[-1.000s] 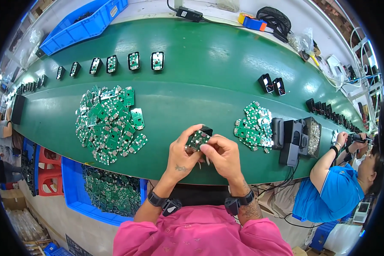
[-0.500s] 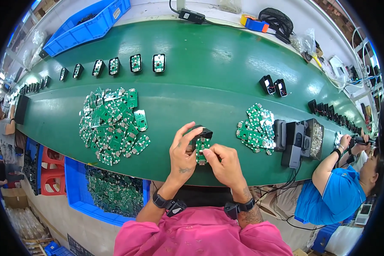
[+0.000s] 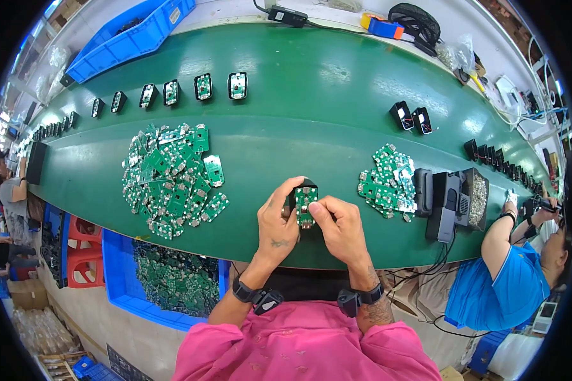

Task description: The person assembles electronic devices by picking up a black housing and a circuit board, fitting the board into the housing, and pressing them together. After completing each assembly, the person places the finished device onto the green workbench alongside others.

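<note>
Over the front edge of the green table, my left hand (image 3: 279, 219) is closed around a small black plastic housing (image 3: 307, 182). A green circuit board (image 3: 306, 207) lies against the open face of that housing. Its upper part sits within the rim, and its lower end shows below. My right hand (image 3: 339, 227) pinches the board, the thumb pressing on its face; the fingers behind are partly hidden. A big pile of green circuit boards (image 3: 168, 181) lies to the left of my hands, and a smaller pile of boards (image 3: 388, 181) to the right.
Black housings with boards (image 3: 238, 86) stand in a row at the far left; open housings with wires (image 3: 401, 115) are at the far right. Right of the small pile stand a grey device (image 3: 443, 206) and a tray of small parts (image 3: 477, 197). A co-worker (image 3: 503, 279) sits at right.
The board has shifted up into the housing, and the housing has turned more upright. Both hands keep their hold. The whole view has shifted slightly.
</note>
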{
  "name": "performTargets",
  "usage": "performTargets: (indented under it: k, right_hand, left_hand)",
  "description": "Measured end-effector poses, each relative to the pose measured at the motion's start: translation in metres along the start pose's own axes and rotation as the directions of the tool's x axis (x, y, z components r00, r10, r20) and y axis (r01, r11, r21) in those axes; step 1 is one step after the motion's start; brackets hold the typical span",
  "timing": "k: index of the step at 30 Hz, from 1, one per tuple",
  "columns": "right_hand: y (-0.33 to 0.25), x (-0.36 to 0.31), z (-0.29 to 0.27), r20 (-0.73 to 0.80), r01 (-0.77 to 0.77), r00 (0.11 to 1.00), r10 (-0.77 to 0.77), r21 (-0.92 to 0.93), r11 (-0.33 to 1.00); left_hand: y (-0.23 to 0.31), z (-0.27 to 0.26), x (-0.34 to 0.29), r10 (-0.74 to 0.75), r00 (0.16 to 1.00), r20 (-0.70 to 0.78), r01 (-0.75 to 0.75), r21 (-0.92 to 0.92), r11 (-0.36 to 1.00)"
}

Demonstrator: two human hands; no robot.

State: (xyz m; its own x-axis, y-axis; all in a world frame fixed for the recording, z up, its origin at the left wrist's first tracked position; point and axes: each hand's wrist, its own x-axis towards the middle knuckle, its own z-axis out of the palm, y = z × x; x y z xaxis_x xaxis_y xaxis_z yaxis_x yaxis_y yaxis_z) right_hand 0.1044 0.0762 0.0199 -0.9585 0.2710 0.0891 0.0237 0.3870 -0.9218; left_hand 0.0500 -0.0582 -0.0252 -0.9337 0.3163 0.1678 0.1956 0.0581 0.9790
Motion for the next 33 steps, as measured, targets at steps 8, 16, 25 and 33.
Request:
performTargets:
  k: [8,16,25,33]
  right_hand:
    - [0.005,0.005,-0.014,0.067,-0.083,0.994,0.085,-0.022,0.996]
    - [0.005,0.004,-0.007,0.023,-0.041,0.999,0.042,-0.039,0.998]
    - [0.011,0.009,-0.014,0.011,-0.059,0.998,0.060,-0.109,0.992]
    - [0.009,0.012,-0.010,0.012,0.144,0.989,-0.145,-0.196,0.970]
  left_hand:
    - [0.007,-0.001,0.000,-0.025,0.997,0.073,0.026,-0.013,1.000]
    - [0.002,0.002,0.002,0.076,0.996,0.037,-0.078,0.069,0.994]
    - [0.009,-0.006,0.005,-0.021,0.984,0.176,0.031,-0.053,0.998]
    - [0.007,-0.008,0.009,-0.101,0.979,0.180,0.139,-0.215,0.967]
